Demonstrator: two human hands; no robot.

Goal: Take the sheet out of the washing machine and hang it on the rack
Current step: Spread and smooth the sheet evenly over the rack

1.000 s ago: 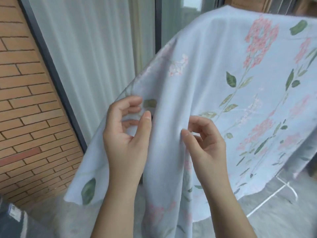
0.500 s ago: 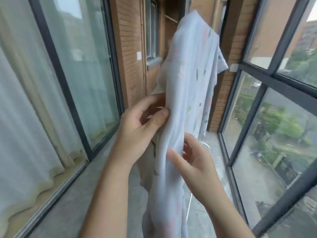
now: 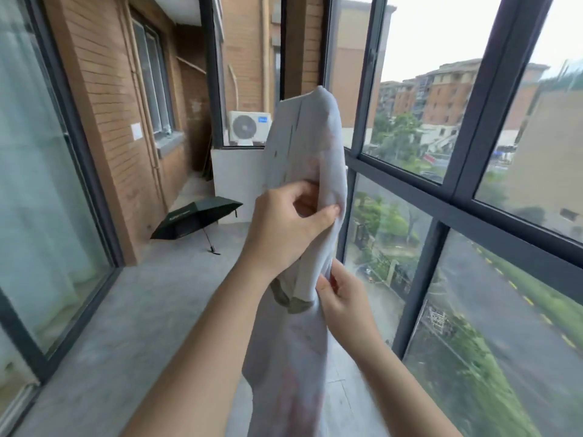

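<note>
Right hand (image 3: 344, 298) now sitting lower than before, pinching the sheet (image 3: 304, 143), left hand (image 3: 284, 230) pinching a fold above it, sheet hanging bunched at centre, umbrella (image 3: 195, 216) lying open on far-left floor.

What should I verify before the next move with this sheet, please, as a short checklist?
1. Left hand grips the sheet: ok.
2. Right hand pinches it lower down: ok.
3. Sheet spread flat: not ok, bunched narrow.
4. Rack bar under the sheet's top: cannot tell.
5. Lower end off the floor: cannot tell, it leaves the frame.
6. Umbrella apart from sheet: ok.
</note>
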